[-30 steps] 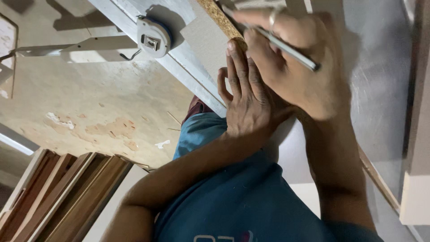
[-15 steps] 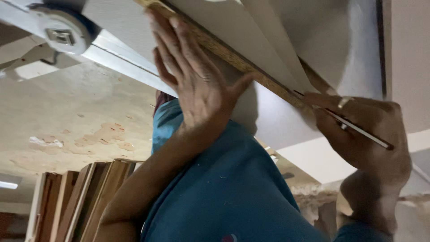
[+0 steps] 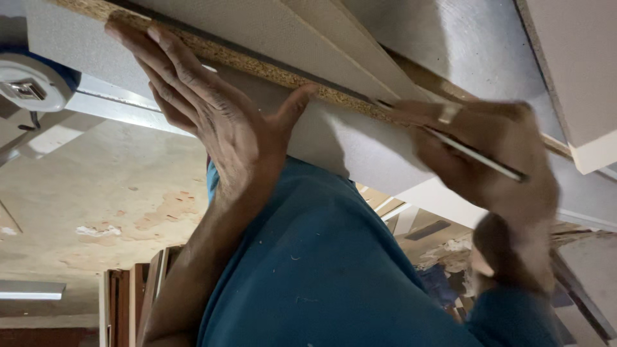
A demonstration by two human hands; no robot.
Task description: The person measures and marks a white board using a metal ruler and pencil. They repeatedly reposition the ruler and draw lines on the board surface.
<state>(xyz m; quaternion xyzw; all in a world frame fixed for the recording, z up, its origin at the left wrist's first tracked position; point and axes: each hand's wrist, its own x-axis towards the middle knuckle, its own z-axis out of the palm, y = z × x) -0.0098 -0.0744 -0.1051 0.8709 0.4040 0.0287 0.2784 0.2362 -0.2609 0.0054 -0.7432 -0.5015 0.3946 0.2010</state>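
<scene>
Reaching upward, the left hand (image 3: pixel 212 122) is spread flat against the underside of a pale laminated board (image 3: pixel 347 138), its fingers (image 3: pixel 160 58) stretched toward the upper left and crossing the board's raw chipboard edge (image 3: pixel 257 67), while the thumb points off toward the right along that edge. The forearm runs down toward the lower left, bare below a blue sleeve (image 3: pixel 321 270) that fills the lower middle of the view. The right hand (image 3: pixel 488 154) is raised on the right side, blurred, its wrist bent and the knuckles turned to the camera; a ring shows on one finger. Its grip is closed round a thin pencil (image 3: pixel 475 156), pinched between thumb and fingers, the shaft slanting down to the right and the tip end up against the chipboard edge, though the blur hides the exact point of contact. The left hand's grip is wide open and holds nothing, only pressing on the board. Above the edge lie further pale panels (image 3: pixel 463 45) at a slant, and a white block end (image 3: pixel 594 154) juts in at the right. At the upper left a round white fitting (image 3: pixel 32 83) sits on a metal rail (image 3: pixel 122 106). Beyond is a stained plaster ceiling (image 3: pixel 109 212), with wooden frames (image 3: pixel 128 302) at the lower left.
</scene>
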